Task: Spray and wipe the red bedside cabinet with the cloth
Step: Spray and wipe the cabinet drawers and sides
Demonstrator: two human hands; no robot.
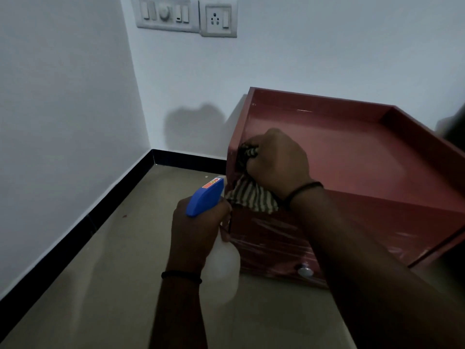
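The red bedside cabinet (352,152) stands against the back wall, its rimmed top towards me and a drawer front with a round metal knob (305,271) below. My right hand (278,162) is closed on a striped cloth (251,195), pressing it against the cabinet's front left corner; the cloth hangs down over the drawer front. My left hand (195,227) grips a white spray bottle (222,263) with a blue trigger head (205,197), held just left of that corner, nozzle pointing away from me.
A white wall with black skirting (105,205) runs along the left and meets the back wall in the corner. A switch panel and socket (187,15) sit high on the back wall. Grey tiled floor (113,273) lies left of and in front of the cabinet.
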